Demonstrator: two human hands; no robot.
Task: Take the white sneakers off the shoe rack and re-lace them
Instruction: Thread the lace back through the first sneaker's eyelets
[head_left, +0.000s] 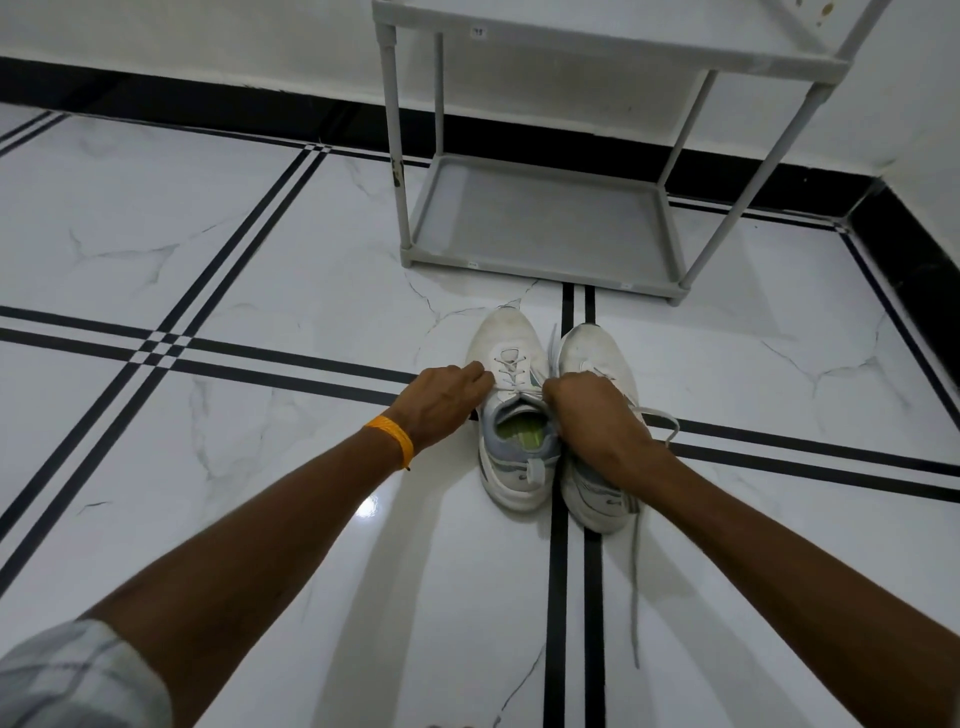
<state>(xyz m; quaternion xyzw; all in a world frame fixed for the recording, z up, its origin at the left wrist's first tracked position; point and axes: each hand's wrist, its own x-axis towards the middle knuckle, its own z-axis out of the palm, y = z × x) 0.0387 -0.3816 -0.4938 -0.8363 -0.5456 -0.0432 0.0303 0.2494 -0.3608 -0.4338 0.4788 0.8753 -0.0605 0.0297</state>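
Both sneakers sit on the floor just in front of the shoe rack (540, 218), so lacing is under way. The left hand (447, 400) pinches at the left sneaker (511, 415); whether it grips lace I cannot tell. The right hand (592, 410) is closed on its lace (524, 392) end, over the right sneaker (597, 364). Next likely comes threading the top eyelets.

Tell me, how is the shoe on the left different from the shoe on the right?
The left sneaker has its lace crisscrossed through the eyelets, while the right sneaker has a loose lace trailing across the floor. The left sneaker's opening shows a green insole; the right sneaker's opening is hidden under the right hand. The left hand touches the left sneaker's side. Both are white, on the floor, toes pointing at the shoe rack.
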